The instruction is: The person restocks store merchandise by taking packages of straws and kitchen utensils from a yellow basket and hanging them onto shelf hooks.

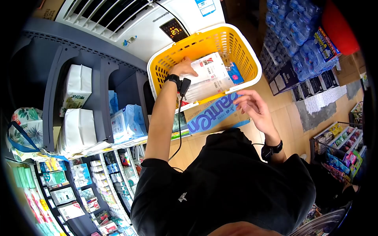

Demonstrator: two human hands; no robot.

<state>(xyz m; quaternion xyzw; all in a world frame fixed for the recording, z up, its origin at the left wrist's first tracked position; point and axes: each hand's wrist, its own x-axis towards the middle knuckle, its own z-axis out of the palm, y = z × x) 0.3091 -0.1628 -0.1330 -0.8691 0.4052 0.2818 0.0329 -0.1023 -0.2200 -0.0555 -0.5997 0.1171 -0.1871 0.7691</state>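
Observation:
A yellow plastic basket (pixel 204 38) with a white rim stands in front of me. Inside it lie a white package with red print (pixel 209 66), clear-wrapped white packs (pixel 206 89) and a blue pack (pixel 236 73) with a pink spot. My left hand (pixel 183 67) reaches into the basket beside the left end of the white package, fingers apart. Whether its fingertips touch the package, I cannot tell. My right hand (pixel 254 107) hovers by the basket's near right rim, loosely curved, holding nothing.
A grey shelf (pixel 100 74) with white paper packs (pixel 78 129) runs along the left. Behind the basket stands a white appliance (pixel 157 23) with a lit display. Shrink-wrapped bottles (pixel 299 43) are stacked at right. A purple-lettered carton (pixel 214 114) sits below the basket. Black cables hang near my left arm.

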